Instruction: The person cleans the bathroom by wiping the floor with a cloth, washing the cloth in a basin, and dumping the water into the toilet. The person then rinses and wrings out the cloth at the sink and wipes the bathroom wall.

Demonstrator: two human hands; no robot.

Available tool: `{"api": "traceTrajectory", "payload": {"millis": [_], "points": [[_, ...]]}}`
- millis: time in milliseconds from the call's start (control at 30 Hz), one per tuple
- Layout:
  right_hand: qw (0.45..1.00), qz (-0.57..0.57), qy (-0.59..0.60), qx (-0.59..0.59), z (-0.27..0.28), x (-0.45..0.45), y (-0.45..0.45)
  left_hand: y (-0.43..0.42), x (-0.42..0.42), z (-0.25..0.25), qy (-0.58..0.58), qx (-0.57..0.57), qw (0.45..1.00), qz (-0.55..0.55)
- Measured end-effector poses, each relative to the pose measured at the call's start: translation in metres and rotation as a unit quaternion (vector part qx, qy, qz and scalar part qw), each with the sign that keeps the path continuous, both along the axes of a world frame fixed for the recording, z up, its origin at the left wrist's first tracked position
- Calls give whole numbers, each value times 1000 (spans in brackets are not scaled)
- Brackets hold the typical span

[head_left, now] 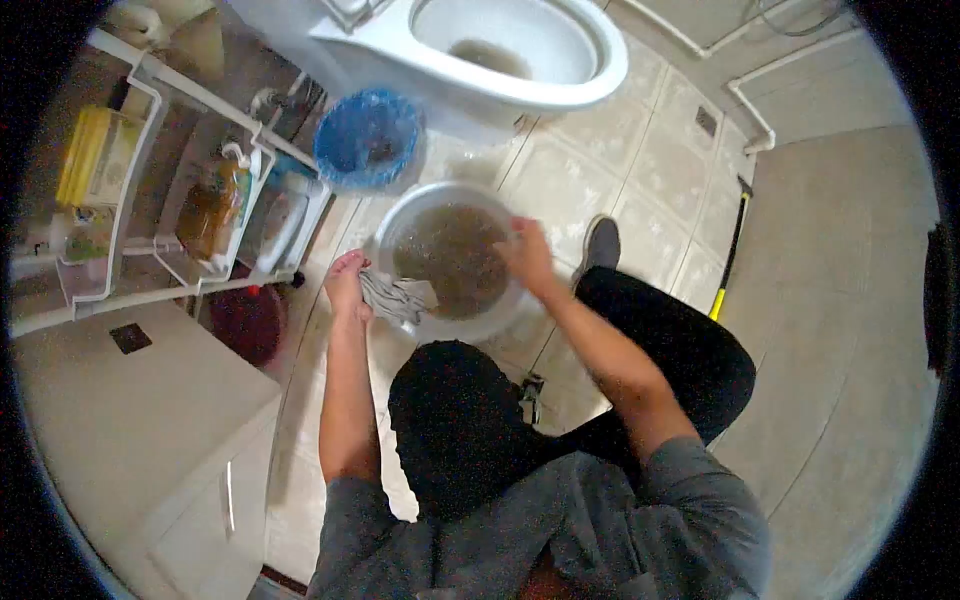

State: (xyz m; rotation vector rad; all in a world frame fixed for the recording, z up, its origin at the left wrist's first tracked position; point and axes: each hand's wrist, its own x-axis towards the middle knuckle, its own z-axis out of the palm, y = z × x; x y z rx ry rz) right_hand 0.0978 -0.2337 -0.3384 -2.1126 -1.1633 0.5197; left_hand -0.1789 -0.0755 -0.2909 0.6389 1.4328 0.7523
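A round white basin with murky brown water stands on the tiled floor in front of me. At its left rim my left hand is closed on a grey striped cloth, which hangs over the rim toward the water. My right hand is over the basin's right side, blurred by motion; whether its fingers hold anything cannot be made out.
A white toilet stands ahead, with a blue-lined bin beside it. At the left are a white shelf rack with bottles and a dark red bucket. A black and yellow pole lies at the right.
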Motion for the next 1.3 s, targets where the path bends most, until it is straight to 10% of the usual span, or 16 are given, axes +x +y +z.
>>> {"api": "traceTrajectory", "payload": {"millis": [100, 167, 233, 367, 467, 733, 1033, 1300], "points": [[987, -66, 30, -144, -12, 30, -25, 8, -55, -77, 44, -103, 994, 1], [922, -1, 367, -123, -63, 39, -47, 13, -101, -162, -109, -308, 943, -66], [943, 21, 262, -203, -42, 28, -48, 3, -70, -107, -151, -329, 930, -59], [781, -99, 567, -242, -96, 21, -73, -15, -12, -66, -212, -296, 930, 44], [743, -85, 619, -241, -105, 14, -82, -17, -9, -155, -251, -261, 927, 91], [713, -118, 633, -278, -54, 51, -95, -12, 21, -70, -235, -284, 929, 23], [717, -190, 653, -154, 140, 90, -143, 19, 69, 117, -148, -324, 893, -274], [748, -306, 588, -28, 337, 110, -161, 39, 155, 244, -316, -211, 848, -370]]}}
